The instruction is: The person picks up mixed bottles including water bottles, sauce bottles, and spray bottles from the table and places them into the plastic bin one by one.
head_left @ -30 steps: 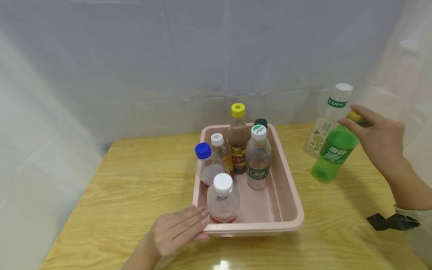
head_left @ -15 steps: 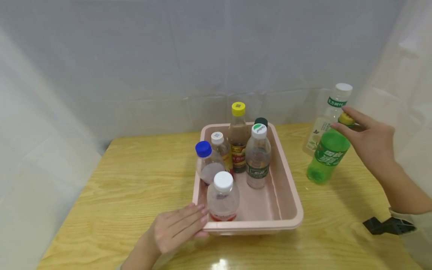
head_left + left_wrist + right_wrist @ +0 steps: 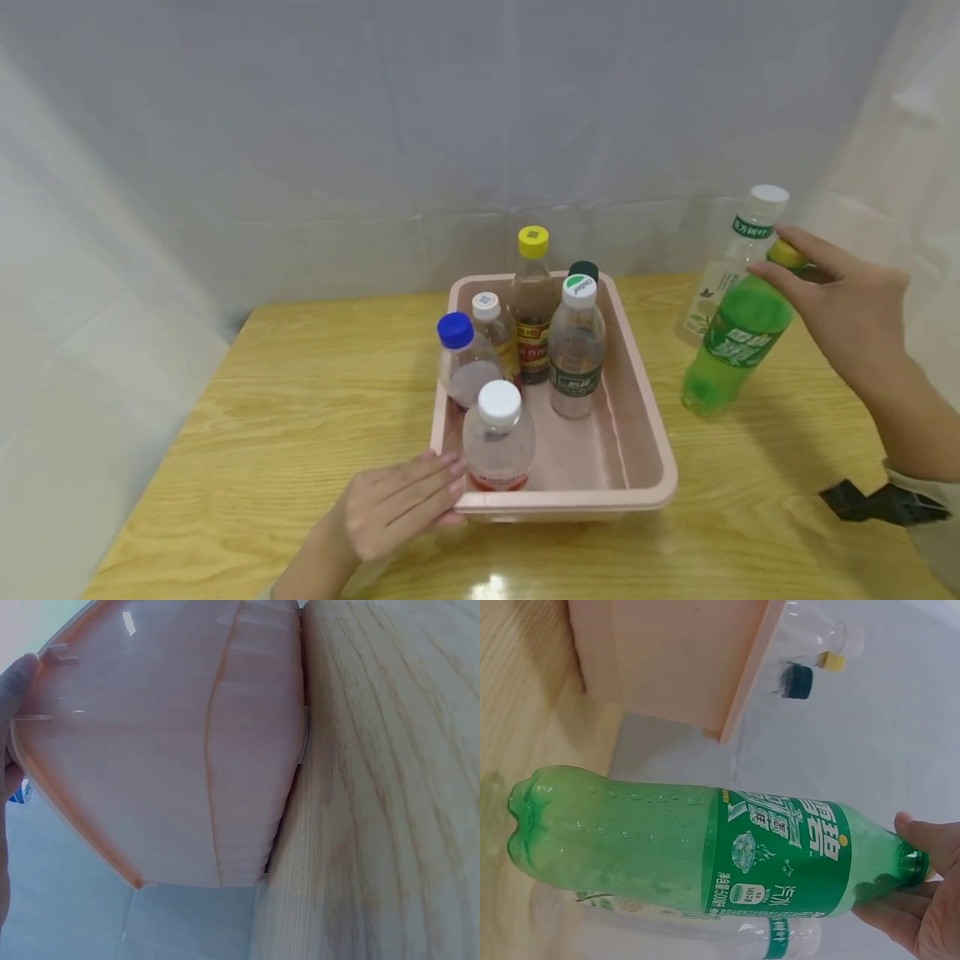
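Observation:
A translucent green soda bottle (image 3: 750, 321) with a yellow cap is tilted at the right of the table. My right hand (image 3: 847, 308) pinches it at the neck and cap between thumb and fingers; the right wrist view shows its full length and green label. With fingers over the rim and thumb beneath, my left hand (image 3: 401, 508) grips the near left corner of a pink plastic basin (image 3: 562, 502). Inside stand several bottles, among them a white-capped one (image 3: 498, 446), a blue-capped one (image 3: 468, 371), a yellow-capped sauce bottle (image 3: 533, 283) and a clear water bottle (image 3: 576, 342).
Right behind the green bottle stands a tall clear bottle (image 3: 753, 227) with a white cap. A dark green cap (image 3: 798, 680) shows above the basin rim in the right wrist view. Pale sheeting (image 3: 337, 150) hangs behind the wooden table (image 3: 300, 375).
The green bottle shifts slightly left, then its top tips back to the right with my right hand. My left hand stays at the basin corner.

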`<state>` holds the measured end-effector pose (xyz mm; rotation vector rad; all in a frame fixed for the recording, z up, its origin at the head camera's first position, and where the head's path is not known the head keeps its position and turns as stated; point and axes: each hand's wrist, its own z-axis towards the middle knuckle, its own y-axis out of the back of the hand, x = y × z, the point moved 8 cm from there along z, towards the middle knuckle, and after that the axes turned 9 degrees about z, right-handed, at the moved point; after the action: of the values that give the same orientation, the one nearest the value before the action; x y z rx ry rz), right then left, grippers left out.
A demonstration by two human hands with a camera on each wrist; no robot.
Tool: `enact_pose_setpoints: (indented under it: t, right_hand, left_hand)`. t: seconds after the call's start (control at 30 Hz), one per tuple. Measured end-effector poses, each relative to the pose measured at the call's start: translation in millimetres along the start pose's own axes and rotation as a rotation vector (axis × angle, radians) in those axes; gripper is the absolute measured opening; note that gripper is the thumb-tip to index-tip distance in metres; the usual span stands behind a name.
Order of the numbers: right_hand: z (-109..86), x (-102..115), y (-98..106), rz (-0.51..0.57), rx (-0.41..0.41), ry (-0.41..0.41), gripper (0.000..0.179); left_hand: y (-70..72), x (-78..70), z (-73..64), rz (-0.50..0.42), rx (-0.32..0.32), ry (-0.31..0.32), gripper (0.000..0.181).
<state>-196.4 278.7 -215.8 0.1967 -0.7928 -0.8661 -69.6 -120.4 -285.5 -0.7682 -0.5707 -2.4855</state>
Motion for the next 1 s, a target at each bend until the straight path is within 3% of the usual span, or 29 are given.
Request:
enact_pose_setpoints:
  t: [0.07,0.17,0.3,0.43,0.67,0.87,1.0]
  right_hand:
    - [1.2,3,3,0.002,-0.005,-0.026,0.046]
    - [2.7,12,7,0.001,-0.024,0.008,0.046]
    - [5.2,31,14,0.019,-0.073,0.127,0.047]
    - [6.3,48,20,0.038,-0.083,0.194,0.050]
    - [2.6,59,29,0.043,-0.069,0.090,0.050]
    - [3.3,64,35,0.251,-0.081,0.104,0.049]
    - [-0.7,67,43,0.261,-0.110,0.096,0.049]
  left_hand:
    - [0.0,-0.2,0.0,0.000,-0.004,-0.003,0.025]
    - [0.1,-0.4,0.1,0.001,-0.009,-0.006,0.025]
    - [0.2,-0.5,0.5,0.003,-0.008,-0.006,0.025]
    - [0.1,-0.4,0.5,0.005,-0.010,-0.005,0.025]
    - [-0.5,-0.3,0.2,0.017,-0.019,-0.007,0.025]
    - [-1.0,-0.5,-0.3,0.025,-0.018,-0.008,0.025]
    - [-1.0,-0.4,-0.5,0.023,-0.014,-0.005,0.025]
